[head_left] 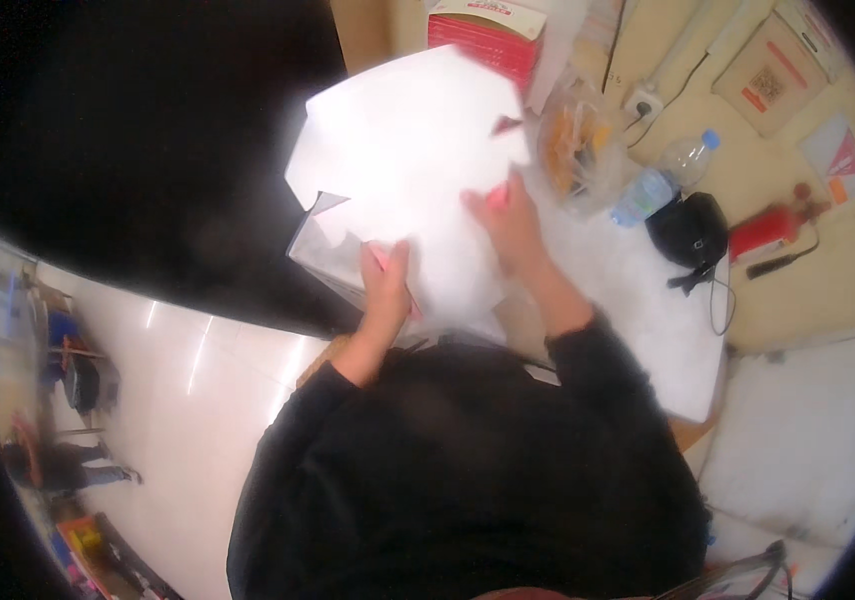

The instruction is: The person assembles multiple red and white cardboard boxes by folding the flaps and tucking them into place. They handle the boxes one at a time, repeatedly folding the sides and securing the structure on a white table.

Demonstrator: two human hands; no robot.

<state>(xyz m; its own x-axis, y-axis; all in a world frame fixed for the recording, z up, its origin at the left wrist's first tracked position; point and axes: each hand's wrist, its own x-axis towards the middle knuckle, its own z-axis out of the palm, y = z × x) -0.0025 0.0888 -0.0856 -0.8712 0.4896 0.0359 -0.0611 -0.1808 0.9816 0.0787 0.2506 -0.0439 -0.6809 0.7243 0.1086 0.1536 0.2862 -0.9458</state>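
White card sheet [418, 140], notched at its sides, in front of the torso at the left end of the desk [663, 330]; left hand [386, 285] clamped on its near edge, right hand [511, 228] clamped on its right side. Beyond: red-sided stack [488, 45]. To right: plastic bag [578, 150], blue-capped bottle [686, 160], black pouch [688, 230]

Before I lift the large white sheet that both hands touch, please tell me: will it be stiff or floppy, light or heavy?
The white sheet is probably light for its size, because it looks thin and broad. It may be fairly stiff, like card, since its spread looks flat, without ripples. It might bend first near its notched edges.
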